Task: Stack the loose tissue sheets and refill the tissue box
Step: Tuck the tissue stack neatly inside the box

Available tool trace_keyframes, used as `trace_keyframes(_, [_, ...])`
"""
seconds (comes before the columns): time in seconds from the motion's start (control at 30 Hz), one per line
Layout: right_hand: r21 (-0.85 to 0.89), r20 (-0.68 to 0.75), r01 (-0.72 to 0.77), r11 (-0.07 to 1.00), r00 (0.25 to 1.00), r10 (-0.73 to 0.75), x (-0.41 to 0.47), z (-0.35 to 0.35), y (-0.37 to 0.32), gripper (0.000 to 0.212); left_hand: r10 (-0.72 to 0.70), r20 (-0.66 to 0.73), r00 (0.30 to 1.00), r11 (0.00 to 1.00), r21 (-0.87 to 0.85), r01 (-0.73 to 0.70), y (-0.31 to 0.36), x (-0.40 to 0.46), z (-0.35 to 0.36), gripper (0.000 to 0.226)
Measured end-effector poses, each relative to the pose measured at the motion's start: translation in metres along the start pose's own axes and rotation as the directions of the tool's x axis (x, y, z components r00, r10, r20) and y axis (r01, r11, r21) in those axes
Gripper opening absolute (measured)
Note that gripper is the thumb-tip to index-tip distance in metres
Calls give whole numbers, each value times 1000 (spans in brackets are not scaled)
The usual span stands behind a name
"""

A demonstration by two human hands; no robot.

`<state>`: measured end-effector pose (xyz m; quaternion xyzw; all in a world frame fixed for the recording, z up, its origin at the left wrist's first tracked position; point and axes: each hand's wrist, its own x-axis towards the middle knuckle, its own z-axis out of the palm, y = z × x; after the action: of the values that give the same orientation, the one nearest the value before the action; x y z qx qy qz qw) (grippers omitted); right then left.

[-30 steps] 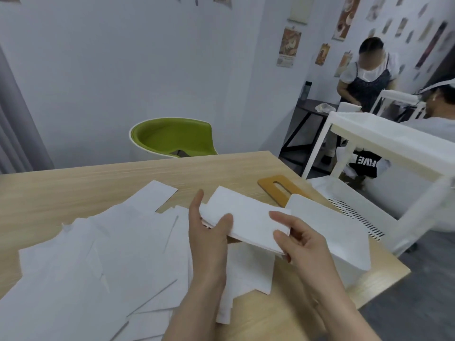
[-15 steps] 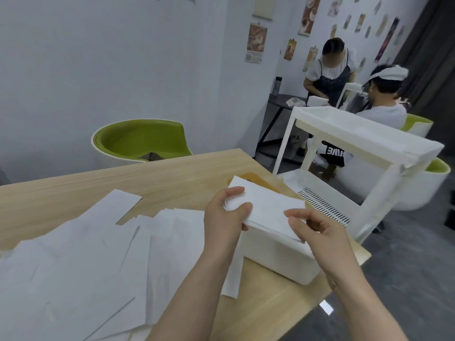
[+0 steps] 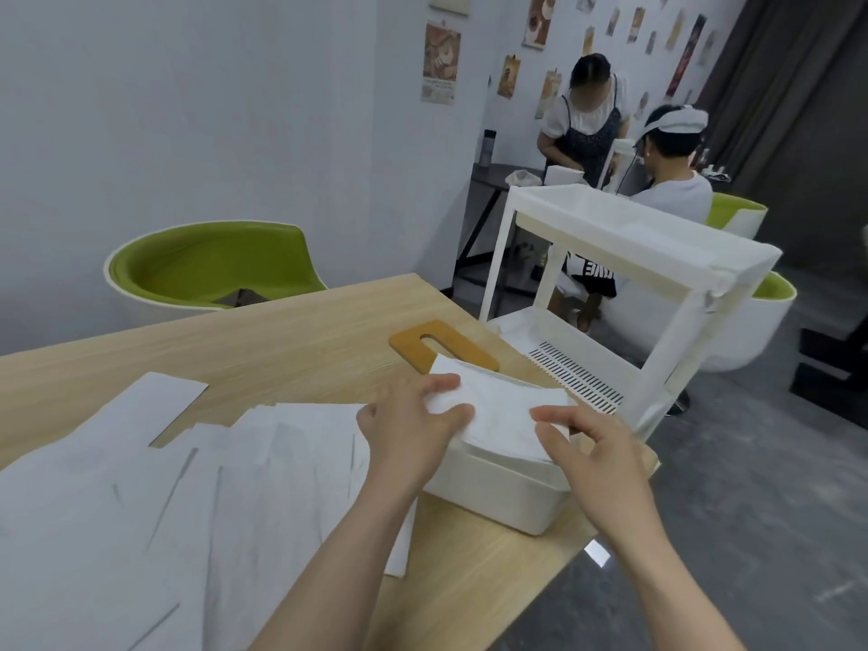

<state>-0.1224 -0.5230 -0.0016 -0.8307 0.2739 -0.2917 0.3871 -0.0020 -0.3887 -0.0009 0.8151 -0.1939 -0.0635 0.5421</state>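
A white tissue box [image 3: 498, 502] stands open at the table's right corner. A stack of white tissue sheets [image 3: 500, 418] sits in its top, tilted, its far edge raised. My left hand [image 3: 413, 427] pinches the stack's left end between thumb and fingers. My right hand [image 3: 596, 451] holds the right end with its fingertips curled over the edge. Several loose tissue sheets [image 3: 197, 481] lie spread over the table to the left. The box's wooden lid [image 3: 439, 350] with a slot lies flat behind the box.
The wooden table [image 3: 291, 340] ends just right of the box. A white two-tier cart [image 3: 624, 256] stands beyond that edge. A green chair [image 3: 211, 265] is behind the table. Two persons [image 3: 624, 133] are at the far right by a dark side table.
Both hands carried the tissue stack to the right and lowered it into the open box. My view turned right, bringing the cart and the persons nearer the centre.
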Motion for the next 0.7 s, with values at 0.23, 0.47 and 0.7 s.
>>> trace_keyframes(0.23, [-424, -27, 111, 899, 990, -135, 5, 1, 21, 16, 128, 160, 979, 901, 394, -182, -6, 13, 13, 32])
trace_keyframes(0.47, [-606, 151, 210, 768, 977, -148, 15, -3, 29, 21, 204, 256, 945, 743, 588, -320, -18, 19, 17, 33])
trace_keyframes(0.7, [-674, 401, 331, 660, 915, -48, 25, -2, 31, 38, 169, 314, 935, 618, 705, -348, -23, 25, 17, 45])
